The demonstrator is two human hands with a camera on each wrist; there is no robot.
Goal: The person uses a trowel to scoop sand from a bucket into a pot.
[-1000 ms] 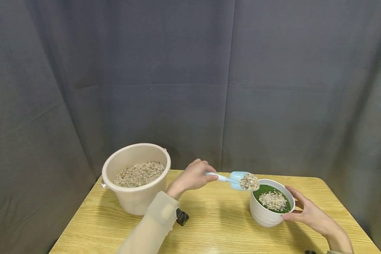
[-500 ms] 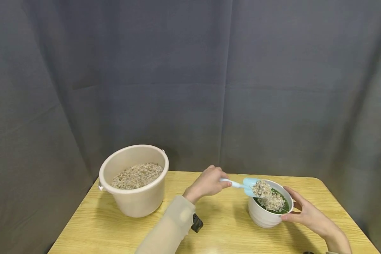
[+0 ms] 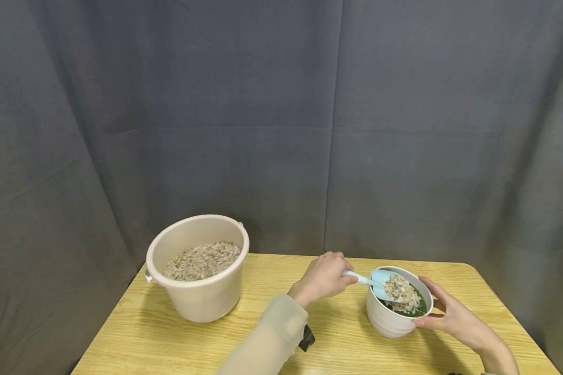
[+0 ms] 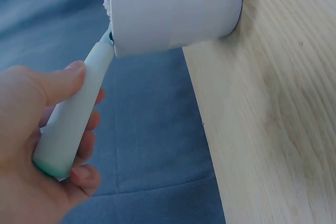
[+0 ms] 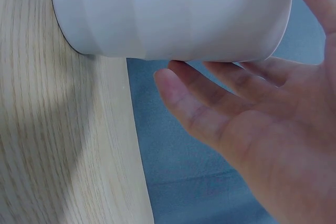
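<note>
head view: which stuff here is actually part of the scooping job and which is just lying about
In use:
- light blue scoop, gripped by the left hand, tipped over the white pot
- white pot, steadied by the right hand
- pebbles on the scoop and in the pot
- beige bucket holding more pebbles

Lying about:
- wooden table
- grey curtain behind

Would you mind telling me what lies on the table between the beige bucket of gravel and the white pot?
Between the beige plastic bucket and the white ribbed pot, the head view shows the left hand gripping the light-blue scoop.
</note>
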